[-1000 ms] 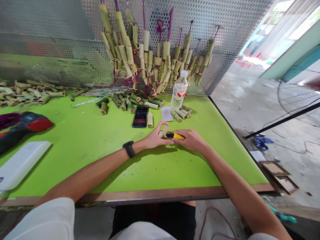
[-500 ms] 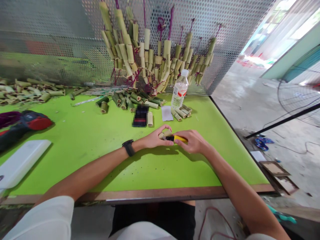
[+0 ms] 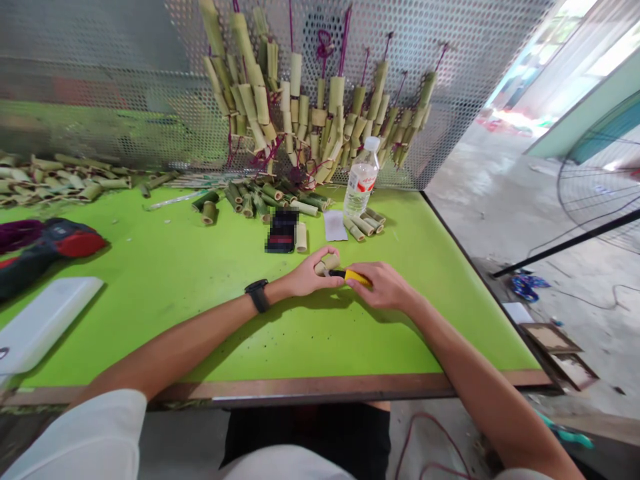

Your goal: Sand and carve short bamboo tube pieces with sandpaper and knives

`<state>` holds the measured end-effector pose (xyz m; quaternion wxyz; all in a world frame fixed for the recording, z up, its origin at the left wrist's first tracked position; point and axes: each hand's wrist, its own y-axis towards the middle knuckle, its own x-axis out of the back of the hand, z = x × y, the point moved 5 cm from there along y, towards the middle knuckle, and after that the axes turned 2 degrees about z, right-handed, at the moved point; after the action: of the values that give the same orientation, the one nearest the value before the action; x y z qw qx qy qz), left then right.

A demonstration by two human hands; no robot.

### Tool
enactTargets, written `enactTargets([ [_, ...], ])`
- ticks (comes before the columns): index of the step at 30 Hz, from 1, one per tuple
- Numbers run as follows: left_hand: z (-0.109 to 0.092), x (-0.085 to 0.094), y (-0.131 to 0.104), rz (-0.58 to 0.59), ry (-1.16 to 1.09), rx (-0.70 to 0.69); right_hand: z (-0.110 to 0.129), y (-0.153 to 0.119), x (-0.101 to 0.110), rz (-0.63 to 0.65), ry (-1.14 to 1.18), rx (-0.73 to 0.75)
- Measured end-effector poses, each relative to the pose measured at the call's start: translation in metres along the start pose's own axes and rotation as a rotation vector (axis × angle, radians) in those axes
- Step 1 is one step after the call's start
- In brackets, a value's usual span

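Note:
My left hand (image 3: 311,274), with a black watch on its wrist, holds a short bamboo piece (image 3: 327,264) between thumb and fingers above the green table. My right hand (image 3: 384,287) is closed around a yellow and black knife (image 3: 357,276). The knife's front end touches the bamboo piece near my left thumb. Beyond my hands a pale bamboo tube (image 3: 301,237) stands beside a dark, blurred object (image 3: 283,231). To their right lies a white paper (image 3: 335,226).
Cut bamboo tubes (image 3: 367,225) lie by a water bottle (image 3: 361,179). Bamboo strings hang on the mesh panel at the back. A red and black power tool (image 3: 65,241) and a white case (image 3: 50,320) are on the left. More bamboo is piled at the back left.
The knife and the bamboo piece have shifted slightly left and are tilted a little differently. Both hands keep their grips.

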<state>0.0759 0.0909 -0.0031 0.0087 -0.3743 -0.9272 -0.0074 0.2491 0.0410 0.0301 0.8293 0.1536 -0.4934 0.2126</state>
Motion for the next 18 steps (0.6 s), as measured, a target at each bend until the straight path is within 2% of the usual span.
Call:
enactTargets([
  [6, 0.013, 0.002, 0.000, -0.007, -0.084, 0.114, -0.006, 0.001, -0.002, -0.040, -0.017, -0.039],
  [18, 0.007, 0.005, 0.001, -0.086, -0.099, 0.118, 0.002, 0.002, -0.004, -0.016, -0.034, -0.037],
])
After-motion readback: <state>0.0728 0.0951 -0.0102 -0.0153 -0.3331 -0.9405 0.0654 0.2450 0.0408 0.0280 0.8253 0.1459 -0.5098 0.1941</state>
